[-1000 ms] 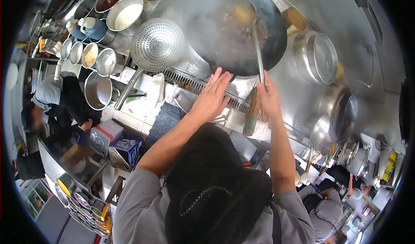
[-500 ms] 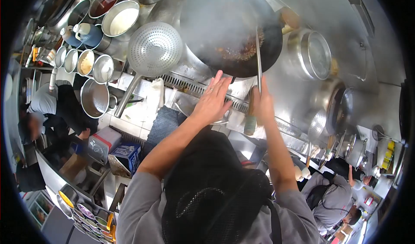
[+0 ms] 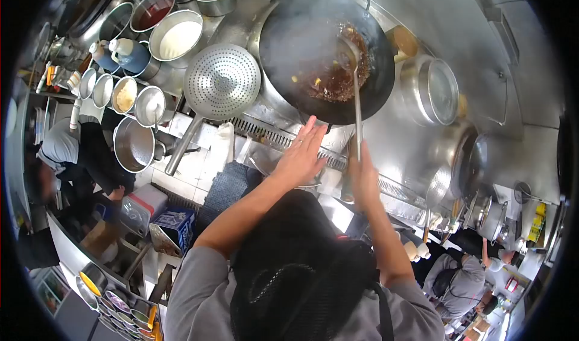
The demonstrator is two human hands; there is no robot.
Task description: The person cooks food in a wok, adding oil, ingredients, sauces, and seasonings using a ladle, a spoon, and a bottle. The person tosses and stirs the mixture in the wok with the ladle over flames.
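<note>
Over the stove a black wok (image 3: 386, 78) holds dark brown, glossy food (image 3: 338, 84), part of it hidden by steam. My right hand (image 3: 364, 181) is wrapped round the long handle of a metal ladle (image 3: 357, 108). The ladle's bowl rests among the food. My left hand (image 3: 301, 154) is stretched out with straight fingers just short of the wok's near rim. I cannot tell whether its fingertips touch the wok. Left of the wok lies a round perforated strainer (image 3: 222, 81), its handle pointing toward me.
Metal pots with sauces (image 3: 175, 36) and small bowls (image 3: 125, 95) stand at the left. A lidded steel pot (image 3: 440, 90) sits right of the wok. A blue-grey cloth (image 3: 226, 187) hangs below the counter edge. Other people (image 3: 458, 280) work at right and left.
The ladle's bowl, hidden by steam before, now shows in the food. My right hand has come back toward me with the handle. Steam has thinned; the view has shifted slightly.
</note>
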